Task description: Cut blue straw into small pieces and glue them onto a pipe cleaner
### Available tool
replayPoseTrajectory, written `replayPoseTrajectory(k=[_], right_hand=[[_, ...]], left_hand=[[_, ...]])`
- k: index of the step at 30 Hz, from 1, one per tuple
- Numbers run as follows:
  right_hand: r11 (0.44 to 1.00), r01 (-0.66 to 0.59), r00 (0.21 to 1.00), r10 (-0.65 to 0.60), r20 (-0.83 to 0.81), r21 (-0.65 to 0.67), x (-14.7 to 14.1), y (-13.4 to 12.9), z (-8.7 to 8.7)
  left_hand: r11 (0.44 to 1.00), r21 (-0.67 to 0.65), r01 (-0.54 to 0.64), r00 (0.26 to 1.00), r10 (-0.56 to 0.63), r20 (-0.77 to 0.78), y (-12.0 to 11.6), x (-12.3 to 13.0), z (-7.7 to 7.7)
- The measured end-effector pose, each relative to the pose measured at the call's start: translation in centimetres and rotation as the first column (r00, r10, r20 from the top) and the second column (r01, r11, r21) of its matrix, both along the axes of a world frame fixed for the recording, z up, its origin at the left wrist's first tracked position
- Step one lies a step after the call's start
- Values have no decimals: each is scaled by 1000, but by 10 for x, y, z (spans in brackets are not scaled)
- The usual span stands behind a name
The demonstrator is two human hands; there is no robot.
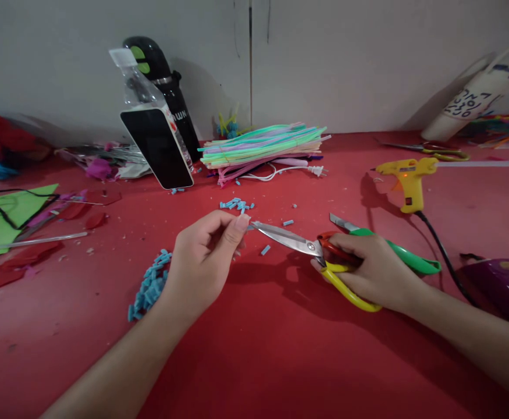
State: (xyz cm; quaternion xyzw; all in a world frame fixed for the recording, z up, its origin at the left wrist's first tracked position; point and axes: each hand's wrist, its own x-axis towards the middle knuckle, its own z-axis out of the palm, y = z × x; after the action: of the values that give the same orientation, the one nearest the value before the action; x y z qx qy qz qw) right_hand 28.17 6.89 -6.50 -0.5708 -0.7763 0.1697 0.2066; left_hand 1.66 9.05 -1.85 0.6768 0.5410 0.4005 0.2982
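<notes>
My left hand (208, 256) is closed in a pinch, with thumb and forefinger on a small light-blue piece (250, 227) that is mostly hidden. The tips of the scissors (287, 237) are right at those fingertips, their blades close together. My right hand (374, 265) grips the scissors by the red and yellow handles. Short light-blue cut pieces (235, 203) lie just beyond my left hand, and a few single ones are scattered below the blades. A larger heap of blue pieces (152, 288) sits to the left of my left wrist, partly hidden by it.
A green-handled cutter (411, 256) lies beside my right hand, blade exposed. A yellow glue gun (406, 174) with a black cord stands behind it. Bundled pastel pipe cleaners (263, 145), a propped phone (156, 148) and a black flask (180, 110) are at the back. A purple device (498, 285) is far right.
</notes>
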Motion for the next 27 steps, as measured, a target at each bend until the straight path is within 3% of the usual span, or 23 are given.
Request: replayPoseTrajectory(k=[13, 27], right_hand=[[1000, 6, 999, -7, 36, 30, 2, 3, -1], [999, 4, 999, -6, 36, 39, 0, 1, -3]], left_hand=[[1000, 3, 7, 999, -7, 38, 0, 1, -2], [999, -31, -17, 999, 16, -30, -2, 2, 1]])
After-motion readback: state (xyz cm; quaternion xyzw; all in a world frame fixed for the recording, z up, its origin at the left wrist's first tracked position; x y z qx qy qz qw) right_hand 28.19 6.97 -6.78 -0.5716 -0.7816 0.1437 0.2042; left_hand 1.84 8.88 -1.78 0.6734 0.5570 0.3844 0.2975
